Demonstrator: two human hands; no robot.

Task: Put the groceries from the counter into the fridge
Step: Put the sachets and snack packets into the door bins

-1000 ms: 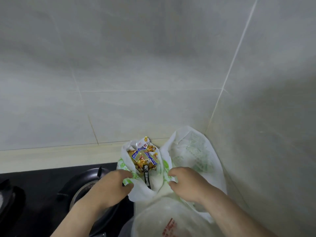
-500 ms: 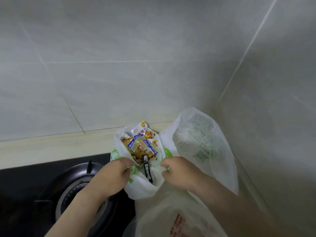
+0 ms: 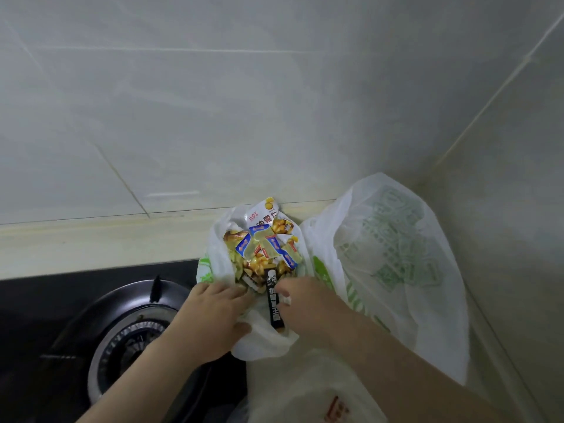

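Snack bag [image 3: 265,339] held open beside gas burner [image 3: 131,334]
Its rim is gripped by the curled left hand [image 3: 213,312] and right hand [image 3: 306,302]; the bag is set just right of the burner, a larger bag [image 3: 396,254] farther right.

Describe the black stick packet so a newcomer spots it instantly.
Right of the gas burner sits an open white bag of snacks, its rim gripped by the left hand and right hand. The black stick packet lies between them: long, narrow, white-printed, unlike the small yellow-and-blue packets behind it.
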